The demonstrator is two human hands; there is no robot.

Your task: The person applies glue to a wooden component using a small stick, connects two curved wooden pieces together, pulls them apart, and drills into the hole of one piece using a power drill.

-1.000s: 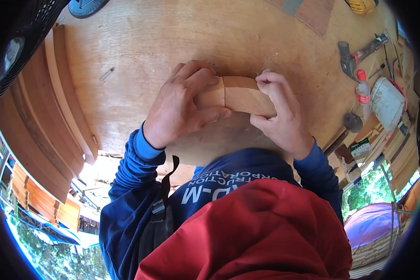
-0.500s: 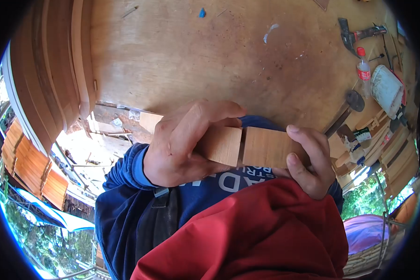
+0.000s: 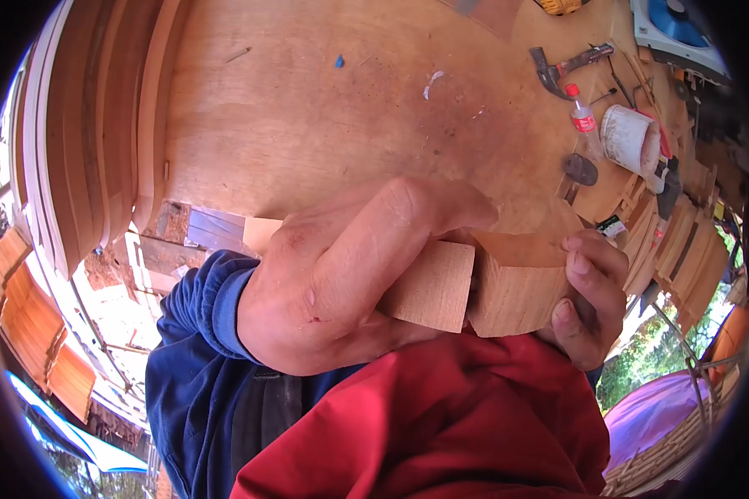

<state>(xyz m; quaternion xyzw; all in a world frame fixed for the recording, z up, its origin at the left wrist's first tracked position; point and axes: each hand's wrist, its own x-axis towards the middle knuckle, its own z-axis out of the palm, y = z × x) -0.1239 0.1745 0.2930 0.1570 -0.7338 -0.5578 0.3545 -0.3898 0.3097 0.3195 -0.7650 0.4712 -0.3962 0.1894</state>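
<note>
My left hand (image 3: 333, 274) is closed round a light-brown wooden block (image 3: 431, 289), its thumb and fingers spanning the block from both sides. Beside it, a second wooden block (image 3: 520, 298) is gripped at its right end by the bent fingers of my right hand (image 3: 595, 299). The end faces of the two blocks stand very close, with a thin dark gap between them; whether they touch lower down I cannot tell. A pale wood end (image 3: 260, 234) shows behind my left wrist; my hand hides whether it belongs to the held block.
Beyond my hands lies a plywood tabletop (image 3: 308, 125). A hammer (image 3: 570, 71), a bottle with a red cap (image 3: 584, 121), a white tub (image 3: 628, 140) and a mallet-like head (image 3: 580, 169) are at the right. Curved boards (image 3: 112, 116) stand at the left. Red cloth (image 3: 441, 416) covers my lap.
Both hands and blocks have shifted right and slightly down in view. The right block has tilted, showing its upper face. The tabletop objects appear further left as my view turned.
</note>
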